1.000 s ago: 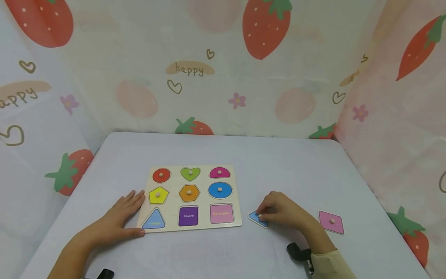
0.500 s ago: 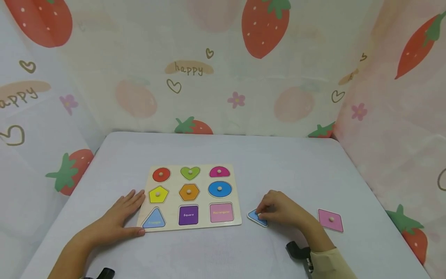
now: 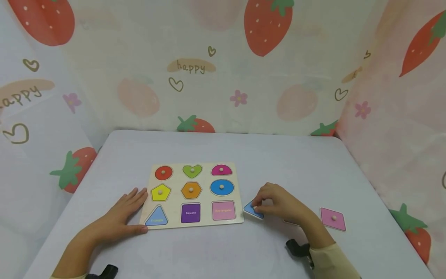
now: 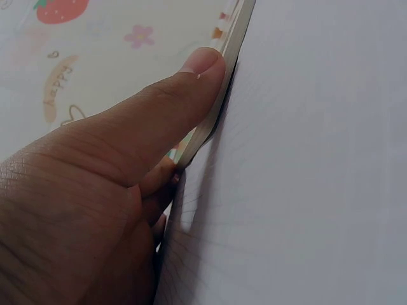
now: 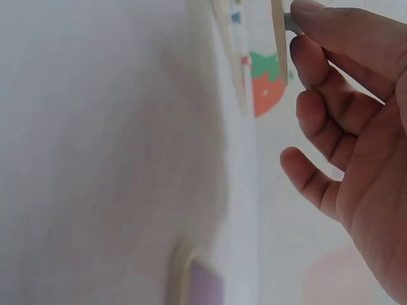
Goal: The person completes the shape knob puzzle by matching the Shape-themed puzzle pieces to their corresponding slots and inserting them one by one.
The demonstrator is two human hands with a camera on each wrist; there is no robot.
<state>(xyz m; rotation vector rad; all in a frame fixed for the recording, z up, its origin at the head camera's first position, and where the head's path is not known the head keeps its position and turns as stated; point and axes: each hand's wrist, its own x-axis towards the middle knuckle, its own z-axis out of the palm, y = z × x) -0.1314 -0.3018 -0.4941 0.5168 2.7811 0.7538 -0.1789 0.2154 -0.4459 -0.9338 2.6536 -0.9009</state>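
Note:
A wooden shape puzzle board (image 3: 176, 186) lies on the table in the head view. Its top two rows hold knobbed pieces; the bottom row shows a printed triangle, square and rectangle. My left hand (image 3: 120, 219) rests at the board's left edge, thumb against the near corner, fingers fairly straight. Just off the board's right edge, my right hand (image 3: 280, 202) pinches a blue triangle puzzle piece (image 3: 249, 209) by its knob. The right wrist view shows that piece edge-on (image 5: 280, 47), raised off the table, between thumb and forefinger.
A pink four-sided piece (image 3: 332, 219) with a knob lies right of my right wrist. Another piece (image 3: 290, 223) is mostly hidden under the right hand; the right wrist view shows a purple piece (image 5: 206, 286). Strawberry-print cloth (image 3: 195, 97) surrounds the white table.
The right hand has raised the blue triangle piece and shifted it slightly left, towards the board. An edge of another piece now shows beneath the wrist. The left hand stays against the board.

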